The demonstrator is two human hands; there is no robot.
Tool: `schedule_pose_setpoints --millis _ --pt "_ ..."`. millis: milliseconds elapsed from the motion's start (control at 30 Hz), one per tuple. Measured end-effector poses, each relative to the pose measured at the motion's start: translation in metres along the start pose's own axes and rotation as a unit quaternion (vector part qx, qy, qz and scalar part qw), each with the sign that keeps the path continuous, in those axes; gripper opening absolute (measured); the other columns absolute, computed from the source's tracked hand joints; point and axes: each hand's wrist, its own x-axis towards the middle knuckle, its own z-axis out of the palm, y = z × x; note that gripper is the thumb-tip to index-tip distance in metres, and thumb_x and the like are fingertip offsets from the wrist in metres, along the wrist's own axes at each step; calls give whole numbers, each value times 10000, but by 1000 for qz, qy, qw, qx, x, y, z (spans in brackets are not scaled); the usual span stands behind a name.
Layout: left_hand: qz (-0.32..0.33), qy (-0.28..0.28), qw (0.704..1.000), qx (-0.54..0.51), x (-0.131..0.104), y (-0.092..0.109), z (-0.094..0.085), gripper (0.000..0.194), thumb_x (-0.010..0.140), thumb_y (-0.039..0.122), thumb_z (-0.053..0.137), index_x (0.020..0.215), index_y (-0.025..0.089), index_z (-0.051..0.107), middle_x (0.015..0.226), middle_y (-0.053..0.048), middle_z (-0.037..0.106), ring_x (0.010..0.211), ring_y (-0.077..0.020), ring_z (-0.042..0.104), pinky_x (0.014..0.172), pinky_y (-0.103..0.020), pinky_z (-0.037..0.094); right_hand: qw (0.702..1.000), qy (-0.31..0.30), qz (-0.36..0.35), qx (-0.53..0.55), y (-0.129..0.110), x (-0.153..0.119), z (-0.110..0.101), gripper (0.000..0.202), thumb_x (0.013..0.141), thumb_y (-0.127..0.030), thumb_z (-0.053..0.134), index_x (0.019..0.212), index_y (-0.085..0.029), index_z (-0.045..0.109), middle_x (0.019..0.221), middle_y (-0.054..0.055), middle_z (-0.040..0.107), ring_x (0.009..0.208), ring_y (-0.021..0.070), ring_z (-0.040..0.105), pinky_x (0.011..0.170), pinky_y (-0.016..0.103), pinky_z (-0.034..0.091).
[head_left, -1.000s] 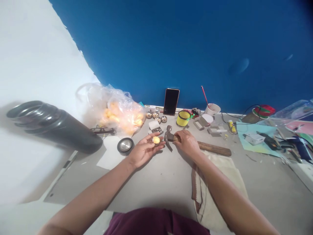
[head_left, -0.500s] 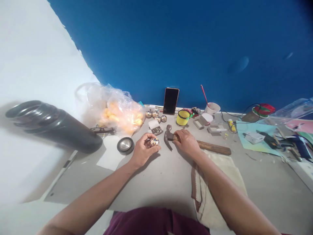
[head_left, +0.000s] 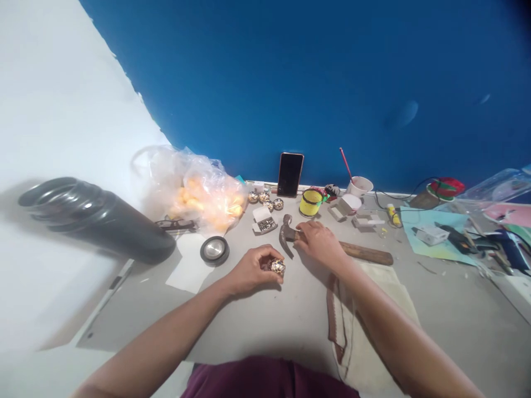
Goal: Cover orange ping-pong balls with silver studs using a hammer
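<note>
Ball (head_left: 277,267) between left fingers (head_left: 270,250), near hammer (head_left: 367,253)

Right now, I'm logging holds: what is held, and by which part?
The left hand holds a studded ball by its sides. The right hand has the hammer by its wooden handle, close behind the head.

Around the left grip (head_left: 254,272)

Just left of the grip we see a lid (head_left: 214,250), then paper (head_left: 188,268). Farther left, we have glasses (head_left: 186,225) and a dark bottle (head_left: 103,221). Beyond the grip, our phone (head_left: 290,174) stands upright by the blue wall (head_left: 265,72). Beyond and to its right we find a yellow tub (head_left: 310,204), a cup (head_left: 360,187) holding a red stick (head_left: 345,162) and, well apart, a teal sheet (head_left: 415,217).
</note>
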Motion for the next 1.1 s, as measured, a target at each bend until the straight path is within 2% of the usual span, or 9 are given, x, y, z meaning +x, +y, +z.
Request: schedule_pose_setpoints --millis 133,233,367,467,567,767,933,1100 --pt "31 -12 999 40 2 -1 -3 400 538 228 944 903 163 791 905 -30 648 784 -156 587 710 -284 467 999 -2 -26 -46 -19 17 -17 224 970 -304 561 1101 -202 712 1104 117 709 1050 271 648 821 328 458" --pt "39 -16 998 49 2 0 -1 394 552 207 928 927 177 813 911 -31 649 789 -159 585 730 -296 475 997 -8 -39 -67 -41 37 -25 291 1012 -316 479 1037 -203 746 1112 125 724 1032 269 670 775 319 487" --pt "29 32 999 -8 3 -1 0 382 591 209 884 961 166 798 921 -34 640 788 -164 600 736 -320 514 995 -19 -49 -84 -68 61 -24 296 999 -324 523 1076 -156 754 1148 169 731 1074 271 681 843 316 514" --pt "13 63 997 -36 4 -1 -2 380 609 238 879 967 153 784 909 -31 641 777 -158 601 727 -326 538 995 -12 -40 -90 -78 72 -15 323 980 -343 564 1095 -104 748 1130 211 729 1073 290 691 853 330 530" --pt "4 75 995 -58 6 0 -4 387 624 278 882 967 137 770 901 -36 650 786 -164 605 710 -321 549 995 -10 -29 -93 -80 78 -5 323 959 -332 592 1091 -82 747 1094 222 733 1025 300 710 817 341 546" --pt "11 94 994 -61 8 2 -8 434 677 355 874 1022 128 739 921 -56 692 831 -188 625 744 -337 556 996 -9 -45 -80 -75 79 7 286 978 -227 493 1026 -145 763 1084 167 742 977 267 722 770 323 536" --pt "40 134 990 -25 9 2 -13 424 713 378 848 1048 145 733 923 -51 703 824 -189 640 756 -335 560 997 -8 -42 -59 -69 78 5 293 981 -250 475 1023 -183 758 1092 142 740 975 246 705 768 310 510" --pt "37 156 986 -39 10 1 -14 458 712 358 843 1100 151 716 925 -54 705 832 -190 653 753 -324 555 999 8 -37 -8 -63 76 0 260 971 -291 497 1011 -243 749 1099 87 747 970 231 680 784 310 476"
